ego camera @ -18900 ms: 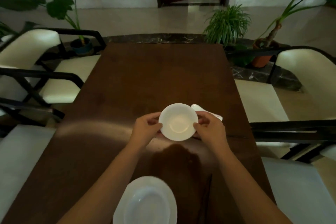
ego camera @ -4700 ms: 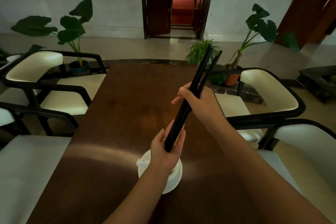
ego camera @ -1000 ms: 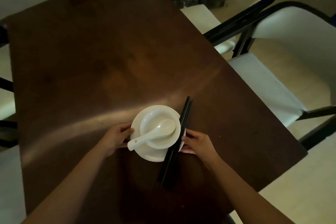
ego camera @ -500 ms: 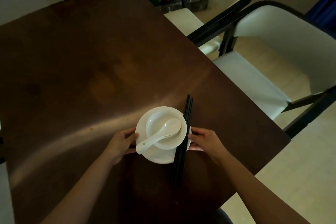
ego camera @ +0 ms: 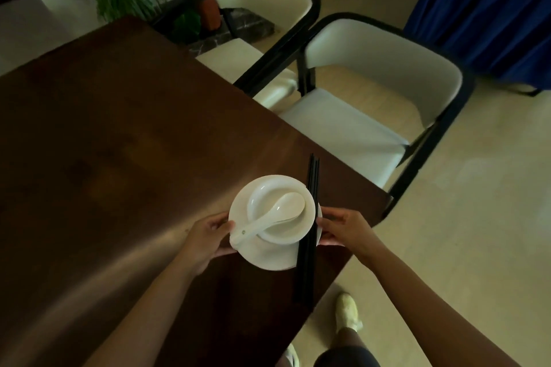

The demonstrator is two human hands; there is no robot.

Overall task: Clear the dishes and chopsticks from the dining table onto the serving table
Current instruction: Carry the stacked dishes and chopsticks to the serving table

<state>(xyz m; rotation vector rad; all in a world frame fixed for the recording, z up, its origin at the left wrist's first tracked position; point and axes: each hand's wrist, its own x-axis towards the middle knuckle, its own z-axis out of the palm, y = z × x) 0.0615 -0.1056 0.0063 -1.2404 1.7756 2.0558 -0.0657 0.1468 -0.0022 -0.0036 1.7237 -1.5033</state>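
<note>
At the corner of the dark wooden tabletop (ego camera: 125,134), we hold a stacked setting between both hands: our left hand (ego camera: 205,235) grips the left rim of the white plate (ego camera: 268,256), thumb on top beside the spoon's handle, while our right hand (ego camera: 343,229) grips the right rim, where the black chopsticks (ego camera: 308,226) lie across the plate's edge. A white bowl (ego camera: 283,232) sits on the plate and a white ceramic spoon (ego camera: 268,217) rests in it, handle pointing toward the left hand. Stacking everything on one plate appears meant to allow a single carry; the two-sided grip keeps the load level, and the right thumb seems placed to keep the chopsticks from sliding, though we cannot tell whether it touches them. The chopsticks overhang the plate at both ends, their near tips reaching out toward the tabletop's right edge, so any tilt could send them off. Whether the plate has left the wood is unclear. The serving table is not in view. To the right, bare pale floor (ego camera: 447,247) offers open room to turn, with our shoe (ego camera: 347,310) already there; two cream armchairs (ego camera: 372,89) stand close along the far right side, and a blue curtain (ego camera: 489,9) hangs beyond them.
</note>
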